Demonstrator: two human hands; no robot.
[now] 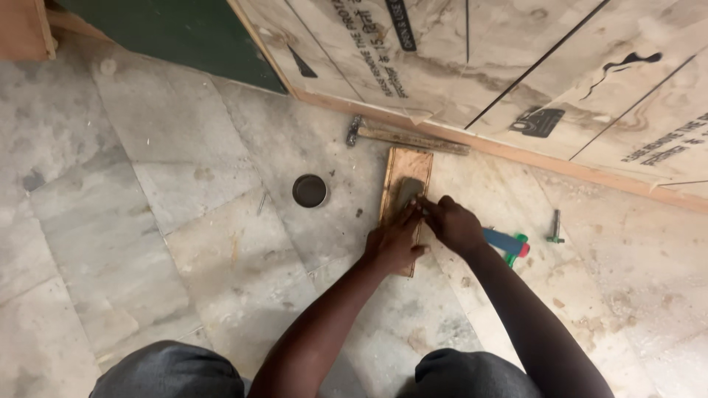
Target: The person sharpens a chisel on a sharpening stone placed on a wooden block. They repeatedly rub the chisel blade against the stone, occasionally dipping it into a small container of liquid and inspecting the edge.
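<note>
Head view, looking down at a grey stone floor (133,206) where a person squats, both knees at the bottom edge. The left hand (394,239) lies palm down on a narrow wooden strip (407,166), fingers curled forward and pressing a small grey-brown block (408,190) that sits on the strip; the hand is partly closed over the block's near end, so the grip is narrow, not a full fist. The right hand (453,222) comes in from the right, fingers bent and pinched at the same block, touching the left hand's fingertips; whether it truly clamps the block or just rests on it, cannot tell. Just behind the right wrist a tool with a blue handle and green-red end (509,243) lies on the floor. A hammer (402,136) lies beyond the strip's far end, along the foot of a big laminated board (516,66) leaning at the far side. A small round dark tin (310,190) stands on the floor left of the strip, apart from it. A small metal tool (556,227) lies further right.
</note>
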